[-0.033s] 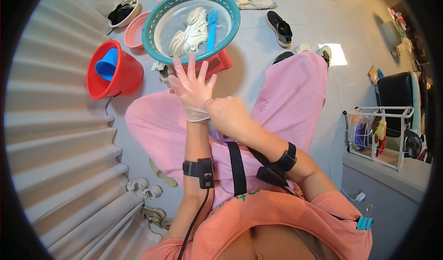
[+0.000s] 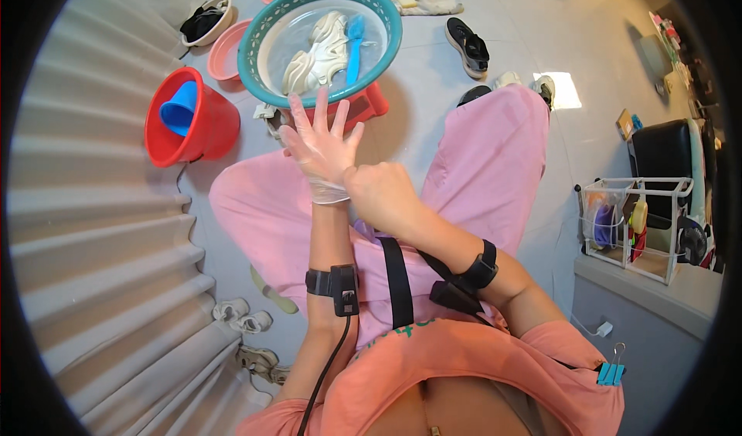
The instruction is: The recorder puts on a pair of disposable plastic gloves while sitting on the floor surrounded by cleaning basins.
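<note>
My left hand [image 2: 321,154] wears a clear disposable glove [image 2: 331,190], its fingers spread toward the basin. My bare right hand [image 2: 379,192] is closed at the glove's cuff, by the left wrist; its fingertips are partly hidden. Just beyond the left fingertips is a round basin [image 2: 259,80] with a teal rim and a white inside. In its water lie a white sneaker [image 2: 318,56], tipped on its side, and a blue brush [image 2: 355,49] beside it. A red stand [image 2: 369,105] shows under the basin.
At left, a red bucket [image 2: 220,119] with a blue scoop [image 2: 180,107] stands near a pleated curtain [image 2: 116,235]. Pink basins [image 2: 224,53] are farther back. A black shoe [image 2: 468,48] lies right of the teal basin. A white wire rack [image 2: 634,227] sits on a ledge at right.
</note>
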`<state>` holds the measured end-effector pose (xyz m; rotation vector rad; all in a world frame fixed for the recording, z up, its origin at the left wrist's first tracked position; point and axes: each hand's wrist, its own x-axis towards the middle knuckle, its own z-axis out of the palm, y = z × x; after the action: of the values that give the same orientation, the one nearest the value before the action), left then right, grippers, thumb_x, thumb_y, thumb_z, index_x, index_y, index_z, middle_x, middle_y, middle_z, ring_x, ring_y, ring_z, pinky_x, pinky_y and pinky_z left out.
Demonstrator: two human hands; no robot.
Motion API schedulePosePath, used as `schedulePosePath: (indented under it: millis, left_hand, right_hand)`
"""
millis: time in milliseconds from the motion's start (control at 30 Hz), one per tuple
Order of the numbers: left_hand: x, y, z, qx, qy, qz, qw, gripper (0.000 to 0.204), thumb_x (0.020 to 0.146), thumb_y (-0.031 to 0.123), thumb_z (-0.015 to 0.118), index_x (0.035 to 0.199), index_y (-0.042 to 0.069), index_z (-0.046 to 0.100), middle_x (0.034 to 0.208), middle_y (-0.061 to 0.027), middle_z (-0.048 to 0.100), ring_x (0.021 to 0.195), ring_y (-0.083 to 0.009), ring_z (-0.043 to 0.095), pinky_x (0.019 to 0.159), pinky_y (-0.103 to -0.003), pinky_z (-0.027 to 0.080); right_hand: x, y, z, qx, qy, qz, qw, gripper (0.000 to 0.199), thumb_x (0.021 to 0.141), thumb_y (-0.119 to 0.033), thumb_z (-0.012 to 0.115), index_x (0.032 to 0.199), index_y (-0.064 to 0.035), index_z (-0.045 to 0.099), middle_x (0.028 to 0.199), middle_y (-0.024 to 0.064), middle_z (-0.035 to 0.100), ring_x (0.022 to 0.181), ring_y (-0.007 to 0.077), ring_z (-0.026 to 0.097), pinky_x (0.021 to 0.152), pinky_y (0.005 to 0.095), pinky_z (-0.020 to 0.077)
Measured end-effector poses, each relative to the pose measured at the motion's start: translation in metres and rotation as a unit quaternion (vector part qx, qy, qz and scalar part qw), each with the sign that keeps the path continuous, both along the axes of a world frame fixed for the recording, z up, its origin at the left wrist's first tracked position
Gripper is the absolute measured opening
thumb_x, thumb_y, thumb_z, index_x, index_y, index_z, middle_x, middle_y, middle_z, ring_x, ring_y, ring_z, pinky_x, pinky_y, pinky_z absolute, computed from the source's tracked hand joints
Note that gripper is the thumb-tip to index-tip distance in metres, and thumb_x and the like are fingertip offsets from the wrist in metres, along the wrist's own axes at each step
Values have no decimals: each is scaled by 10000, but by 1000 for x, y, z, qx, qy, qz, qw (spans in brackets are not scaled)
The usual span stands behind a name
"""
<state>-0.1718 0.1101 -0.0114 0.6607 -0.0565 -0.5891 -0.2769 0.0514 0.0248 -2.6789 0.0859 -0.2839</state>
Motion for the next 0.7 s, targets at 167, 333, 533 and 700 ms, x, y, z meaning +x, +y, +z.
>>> schedulePosePath:
  millis: [167, 333, 533, 700]
  left_hand:
    - [9, -1, -1, -13, -13, -10, 1000, 814, 834, 743, 460, 1513, 357, 229, 1600, -52, 181, 1466, -390, 60, 1092, -684, 55]
    - [16, -10, 4, 44, -52, 23, 997, 840, 832, 745, 457, 1527, 383, 155, 1623, -36, 80, 1474, -381, -13, 1120, -616, -71]
    - [16, -20, 19, -39, -101, 42, 993, 884, 797, 777, 476, 1520, 437, 98, 1627, -15, -11, 1476, -372, -42, 1146, -560, -78]
    - [17, -21, 29, -72, -62, 44, 995, 948, 765, 765, 544, 1522, 434, 79, 1624, -17, 5, 1476, -370, -28, 1156, -586, 11]
  right_hand:
    - [-2, 8, 8, -7, -17, 17, 1000, 69, 700, -111, 628, 675, -47, 630, 641, 142, 651, 574, 285, 675, 494, 384, 517]
    - [3, 6, -11, 31, 10, -67, 997, 96, 731, -139, 620, 710, -45, 617, 672, 155, 655, 591, 317, 669, 514, 427, 516]
    - [19, -10, -42, 141, -28, -129, 981, 124, 771, -156, 591, 771, -33, 606, 706, 189, 650, 669, 383, 649, 587, 490, 506]
    - [15, 8, -43, 171, 20, -135, 976, 110, 785, -133, 568, 763, -26, 587, 675, 216, 612, 675, 421, 616, 596, 519, 477]
